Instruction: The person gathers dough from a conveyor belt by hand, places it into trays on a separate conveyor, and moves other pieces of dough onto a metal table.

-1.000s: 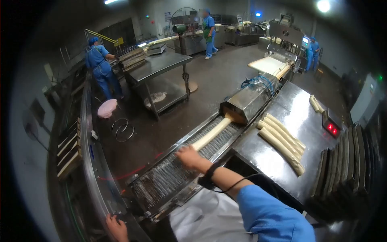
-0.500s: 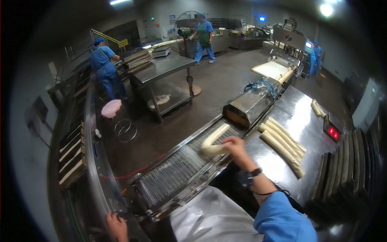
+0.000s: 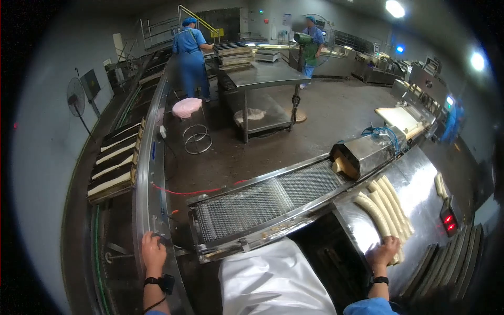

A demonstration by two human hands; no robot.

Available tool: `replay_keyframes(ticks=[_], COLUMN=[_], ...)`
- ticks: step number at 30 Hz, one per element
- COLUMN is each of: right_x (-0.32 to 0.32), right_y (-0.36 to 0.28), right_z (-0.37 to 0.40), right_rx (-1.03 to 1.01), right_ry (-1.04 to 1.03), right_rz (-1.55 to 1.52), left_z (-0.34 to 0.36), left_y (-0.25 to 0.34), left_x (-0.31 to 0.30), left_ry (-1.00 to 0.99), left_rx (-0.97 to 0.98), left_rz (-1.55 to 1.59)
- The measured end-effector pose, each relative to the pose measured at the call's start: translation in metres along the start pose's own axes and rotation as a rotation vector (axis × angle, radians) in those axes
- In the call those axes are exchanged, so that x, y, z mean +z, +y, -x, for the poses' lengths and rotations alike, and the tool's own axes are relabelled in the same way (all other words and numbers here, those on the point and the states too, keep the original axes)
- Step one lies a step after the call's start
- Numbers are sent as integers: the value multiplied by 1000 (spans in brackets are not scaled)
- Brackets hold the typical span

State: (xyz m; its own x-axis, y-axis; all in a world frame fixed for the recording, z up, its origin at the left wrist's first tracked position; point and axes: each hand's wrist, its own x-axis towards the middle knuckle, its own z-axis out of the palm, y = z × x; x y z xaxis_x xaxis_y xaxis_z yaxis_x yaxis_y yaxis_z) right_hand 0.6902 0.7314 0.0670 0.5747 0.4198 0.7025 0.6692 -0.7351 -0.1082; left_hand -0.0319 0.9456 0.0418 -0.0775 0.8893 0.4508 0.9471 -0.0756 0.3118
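My right hand (image 3: 386, 253) is at the near end of several long, pale dough strips (image 3: 379, 212) lying side by side on the steel table (image 3: 362, 242). Its fingers curl over one strip's end. My left hand (image 3: 154, 253) rests on the metal rail (image 3: 143, 207) at the left, fingers slightly bent and holding no loose item. Between the hands runs a mesh conveyor belt (image 3: 262, 202). A pale rounded piece (image 3: 336, 167), apparently a dough end, shows at the mouth of the steel hood (image 3: 362, 152).
Short dough pieces (image 3: 440, 185) and a red-digit display (image 3: 448, 223) are on the table's right. Dark trays (image 3: 446, 265) stand below it. A tray of dough strips (image 3: 116, 157) sits beyond the rail. A pink-covered stool (image 3: 187, 107) and co-workers (image 3: 191, 58) are farther back.
My right hand has let go of the bent dough strip over the belt and moved back to the strips on the table. The view has swung right-to-left; my left hand stays on the rail.
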Motion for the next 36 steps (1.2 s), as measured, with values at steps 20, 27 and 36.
replay_keyframes(ticks=[20,27,36], right_x=[96,126,143], right_y=[-56,-53,-86], right_z=[-41,-60,-73], right_rx=[-61,-8,55], right_ry=[-341,-350,-265], right_rz=[-125,22,103], left_z=[-6,-9,-9], left_y=[13,8,18], left_x=[-9,-2,-2], left_ry=[-21,-24,-10], left_rx=[12,49,69], left_rz=[-42,-53,-107])
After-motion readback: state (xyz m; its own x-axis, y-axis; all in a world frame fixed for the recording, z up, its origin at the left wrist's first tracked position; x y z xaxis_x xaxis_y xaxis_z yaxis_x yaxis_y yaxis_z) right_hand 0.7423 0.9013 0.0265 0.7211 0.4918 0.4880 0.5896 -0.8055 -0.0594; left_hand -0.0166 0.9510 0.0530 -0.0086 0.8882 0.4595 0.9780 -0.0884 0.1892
